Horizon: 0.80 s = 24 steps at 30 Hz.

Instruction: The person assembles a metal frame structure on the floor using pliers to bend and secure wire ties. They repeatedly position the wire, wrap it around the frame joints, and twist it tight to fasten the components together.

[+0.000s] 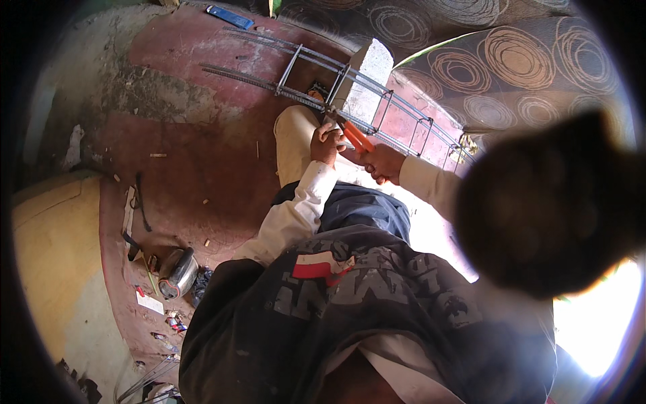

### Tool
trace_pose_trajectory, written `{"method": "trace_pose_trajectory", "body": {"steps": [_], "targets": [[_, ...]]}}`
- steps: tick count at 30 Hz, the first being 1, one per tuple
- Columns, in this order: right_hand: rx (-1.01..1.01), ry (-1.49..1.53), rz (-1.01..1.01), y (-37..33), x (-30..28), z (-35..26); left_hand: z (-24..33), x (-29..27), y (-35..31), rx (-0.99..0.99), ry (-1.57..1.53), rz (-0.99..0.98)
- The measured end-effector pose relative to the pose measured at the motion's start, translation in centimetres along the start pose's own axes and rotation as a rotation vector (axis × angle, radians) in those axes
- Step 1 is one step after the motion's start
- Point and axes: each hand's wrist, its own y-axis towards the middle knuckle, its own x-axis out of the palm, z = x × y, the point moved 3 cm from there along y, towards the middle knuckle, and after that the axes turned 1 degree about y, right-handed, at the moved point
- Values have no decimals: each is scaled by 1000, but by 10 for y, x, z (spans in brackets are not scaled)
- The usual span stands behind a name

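My right hand is closed round the orange handles of a pair of pliers. The tool's jaws point up and left at a joint on a rebar cage, made of long ribbed bars with square stirrups. Beside the jaws, my left hand has its fingers drawn together close to the near bar. What those fingers pinch is too small to tell. The cage lies slanting across a pale concrete block, its bare bar ends reaching out to the left. My bent leg in light trousers is just under the hands.
Patterned fabric with circles covers the far right. A blue tool lies on the worn red floor at the top. Lower left are a rounded metal object, white paper and litter. A blurred dark shape blocks the right side.
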Motion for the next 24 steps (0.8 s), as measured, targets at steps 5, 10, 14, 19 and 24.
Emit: {"method": "trace_pose_trajectory", "body": {"steps": [5, 10, 14, 19, 24], "targets": [[-71, 144, 35, 5, 13, 19, -3, -7, 4, -8, -138, -43], [-240, 171, 28, -15, 3, 23, 5, -8, 1, 74, 63, -3], [-148, 22, 121, -23, -7, 34, 33, 12, -14, 447, 310, -13], [-341, -230, 292, -20, -11, 48, 50, 38, -28, 487, 561, -180], [-682, -527, 625, -30, -17, 49, 79, 53, -30, 679, 947, -88]]}}
